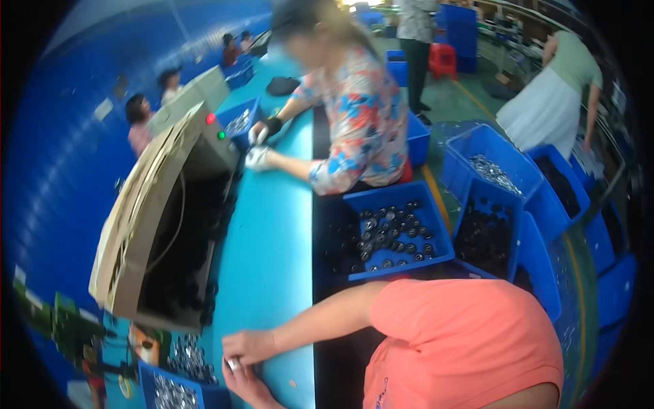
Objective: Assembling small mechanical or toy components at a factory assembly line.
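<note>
Over the turquoise worktop (266, 252), my two hands meet at its near end. A small silvery part (234, 363) shows between the fingers of both. My right hand (251, 346) is closed, its fingertips pressed to the part from above. Below it, my left hand (244, 387) is closed around the part's lower side. The fingers hide most of its shape. Close by on the left, many loose shiny metal pieces (191, 358) lie heaped beside a blue bin (211, 397) that holds similar pieces.
A beige housing (129, 232) with red and green lights stands along the worktop's left. A co-worker in a floral top (364, 109) sits farther along, hands on the worktop. A blue bin of black round parts (443, 235) stands between us; more blue bins (535, 184) fill the right.
</note>
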{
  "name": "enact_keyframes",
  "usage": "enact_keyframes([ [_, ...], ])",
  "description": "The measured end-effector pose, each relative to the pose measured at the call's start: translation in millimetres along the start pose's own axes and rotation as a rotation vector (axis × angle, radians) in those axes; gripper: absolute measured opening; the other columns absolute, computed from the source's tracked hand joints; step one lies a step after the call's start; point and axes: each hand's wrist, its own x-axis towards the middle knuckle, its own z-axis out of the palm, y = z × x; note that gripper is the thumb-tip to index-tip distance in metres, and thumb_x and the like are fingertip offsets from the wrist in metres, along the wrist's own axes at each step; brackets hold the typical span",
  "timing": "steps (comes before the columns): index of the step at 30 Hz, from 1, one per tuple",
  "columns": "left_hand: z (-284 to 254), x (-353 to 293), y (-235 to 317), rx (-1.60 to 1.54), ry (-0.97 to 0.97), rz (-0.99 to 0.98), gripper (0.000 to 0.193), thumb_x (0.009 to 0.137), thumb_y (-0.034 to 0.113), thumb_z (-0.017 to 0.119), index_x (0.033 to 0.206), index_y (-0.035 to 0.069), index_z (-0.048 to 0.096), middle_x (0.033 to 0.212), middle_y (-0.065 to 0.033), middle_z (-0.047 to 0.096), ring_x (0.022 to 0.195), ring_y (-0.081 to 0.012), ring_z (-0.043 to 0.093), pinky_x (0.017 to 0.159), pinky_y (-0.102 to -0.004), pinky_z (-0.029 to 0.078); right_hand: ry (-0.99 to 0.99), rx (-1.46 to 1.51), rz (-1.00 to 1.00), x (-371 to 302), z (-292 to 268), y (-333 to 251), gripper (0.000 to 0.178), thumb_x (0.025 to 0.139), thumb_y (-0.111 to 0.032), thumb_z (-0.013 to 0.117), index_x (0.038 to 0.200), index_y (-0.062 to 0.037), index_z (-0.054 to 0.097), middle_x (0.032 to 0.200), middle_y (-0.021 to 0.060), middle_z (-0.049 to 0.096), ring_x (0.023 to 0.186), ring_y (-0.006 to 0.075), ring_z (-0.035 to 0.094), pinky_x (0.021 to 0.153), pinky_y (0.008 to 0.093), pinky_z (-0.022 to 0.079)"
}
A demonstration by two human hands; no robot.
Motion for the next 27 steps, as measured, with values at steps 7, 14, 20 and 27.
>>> enact_keyframes([
  [7,11.1,1.9,0.6,0.097,-0.002,0.024,0.045,0.105,0.021,0.055,0.143,-0.003,0.049,0.12,-0.0129,0.061,0.102,-0.0195,0.061,0.087,-0.0341,0.052,-0.011,0.315,0.397,-0.7,-18.6,-21.4,0.041,0.076,-0.009,0.075,0.116,-0.0043,0.064,0.109,0.0079,0.058,0.092,0.0209,0.064,0.079,0.0359,0.054],
  [14,14.7,-1.5,1.9,0.184,0.029,0.04,0.044,0.106,0.021,0.055,0.142,-0.002,0.049,0.116,-0.0119,0.061,0.095,-0.0179,0.06,0.081,-0.0321,0.051,-0.194,0.269,0.476,-21.6,-9.7,-27.4,0.052,0.079,-0.026,0.077,0.126,-0.0092,0.067,0.112,0.0074,0.065,0.086,0.021,0.063,0.077,0.0359,0.052],
  [20,21.4,-4.3,3.0,0.244,0.043,0.046,0.042,0.106,0.022,0.054,0.141,-0.001,0.049,0.112,-0.0111,0.061,0.09,-0.0165,0.059,0.076,-0.0305,0.051,-0.015,0.361,0.376,-28.7,-12.3,-28.4,0.042,0.069,-0.024,0.078,0.109,-0.0122,0.078,0.09,0.0076,0.073,0.092,0.0214,0.065,0.08,0.0382,0.052],
  [27,17.8,-3.6,1.8,0.286,0.053,0.062,0.041,0.106,0.023,0.053,0.14,0.0,0.05,0.108,-0.0102,0.061,0.084,-0.015,0.058,0.071,-0.0286,0.05,-0.054,0.417,0.391,-31.3,-18.3,-29.3,0.041,0.071,-0.019,0.079,0.111,-0.0138,0.079,0.089,0.006,0.069,0.094,0.0203,0.062,0.079,0.0368,0.052],
])
